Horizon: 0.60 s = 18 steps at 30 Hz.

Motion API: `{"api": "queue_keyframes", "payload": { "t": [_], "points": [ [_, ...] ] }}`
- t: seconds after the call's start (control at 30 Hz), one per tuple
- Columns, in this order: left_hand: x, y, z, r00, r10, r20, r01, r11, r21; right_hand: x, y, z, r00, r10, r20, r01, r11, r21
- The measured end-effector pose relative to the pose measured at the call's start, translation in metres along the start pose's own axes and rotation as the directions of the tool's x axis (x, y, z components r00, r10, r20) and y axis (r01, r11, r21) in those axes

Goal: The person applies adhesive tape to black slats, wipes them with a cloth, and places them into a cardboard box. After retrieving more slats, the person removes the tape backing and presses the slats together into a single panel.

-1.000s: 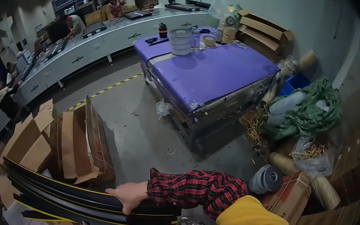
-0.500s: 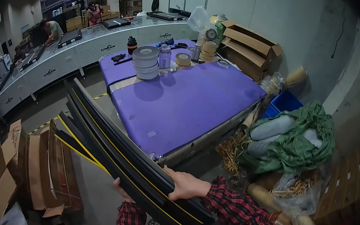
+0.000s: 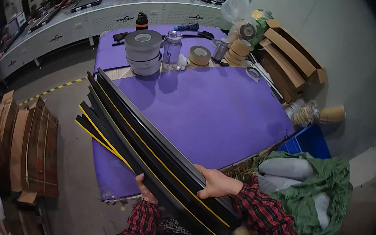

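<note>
A bundle of long black strips with yellow edges (image 3: 145, 152) slants across the view, from near my body to the left side of the purple-topped table (image 3: 226, 118). My right hand (image 3: 219, 184) grips the bundle from above and the right, with the thumb across the top strips. On the left edge, my left hand (image 3: 146, 189) holds it from below; most of its fingers are hidden under the strips. At the far left end the strips fan apart a little. The bundle is held over the table's near left part.
Large grey tape rolls (image 3: 143, 52), a clear bottle (image 3: 172, 51) and a tan tape roll (image 3: 199, 56) stand on the table. Flattened cartons (image 3: 34, 145) are at left, a green sack (image 3: 314, 205) and blue bin (image 3: 308, 140) at right. People work at a conveyor (image 3: 116, 15) behind.
My view has come closer to the table and tilted down. The bundle, still held in both hands, now overlaps the table's near left area more.
</note>
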State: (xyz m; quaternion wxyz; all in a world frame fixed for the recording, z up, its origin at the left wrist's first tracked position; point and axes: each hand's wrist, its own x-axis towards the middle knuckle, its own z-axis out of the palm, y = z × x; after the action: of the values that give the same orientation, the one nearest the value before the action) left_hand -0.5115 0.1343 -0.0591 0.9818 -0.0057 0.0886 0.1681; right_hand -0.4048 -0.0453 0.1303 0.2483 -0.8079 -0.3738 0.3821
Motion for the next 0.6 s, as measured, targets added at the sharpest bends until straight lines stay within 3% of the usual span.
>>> {"api": "queue_keyframes", "payload": {
  "t": [0.1,0.17,0.2,0.27,0.3,0.37,0.43,0.53,0.6],
  "points": [
    [0.035,-0.069,0.007,0.988,0.107,-0.110,-0.110,0.994,-0.028,0.010,0.074,-0.072,0.980,-0.169,0.104,0.163,0.985,0.065],
    [0.061,-0.119,-0.001,0.982,0.183,-0.039,-0.186,0.981,-0.064,0.015,0.124,-0.123,0.959,-0.181,0.219,0.189,0.982,-0.013],
    [0.070,-0.145,0.000,0.985,0.163,-0.062,-0.168,0.983,-0.081,0.015,0.141,-0.153,0.946,-0.144,0.289,0.158,0.987,-0.026],
    [0.091,-0.195,0.009,0.994,0.102,-0.025,-0.103,0.992,-0.069,0.016,0.185,-0.205,0.920,-0.221,0.322,0.231,0.973,0.009],
    [0.102,-0.219,0.028,0.990,0.079,-0.113,-0.088,0.994,-0.071,0.020,0.205,-0.230,0.911,-0.239,0.336,0.242,0.970,0.033],
    [0.133,-0.261,0.035,0.996,0.038,-0.080,-0.047,0.992,-0.121,0.033,0.238,-0.279,0.895,-0.155,0.417,0.194,0.980,-0.052],
    [0.169,-0.295,0.048,0.998,0.047,-0.041,-0.052,0.989,-0.140,0.049,0.259,-0.322,0.858,0.058,0.510,-0.066,0.998,-0.002],
    [0.232,-0.332,0.048,1.000,-0.008,0.022,0.012,0.984,-0.178,0.090,0.315,-0.376,0.845,0.016,0.534,-0.142,0.970,0.197],
    [0.276,-0.349,0.037,0.992,-0.016,0.122,0.048,0.964,-0.261,0.112,0.329,-0.399,0.889,0.073,0.453,-0.185,0.960,0.209]
  ]
}}
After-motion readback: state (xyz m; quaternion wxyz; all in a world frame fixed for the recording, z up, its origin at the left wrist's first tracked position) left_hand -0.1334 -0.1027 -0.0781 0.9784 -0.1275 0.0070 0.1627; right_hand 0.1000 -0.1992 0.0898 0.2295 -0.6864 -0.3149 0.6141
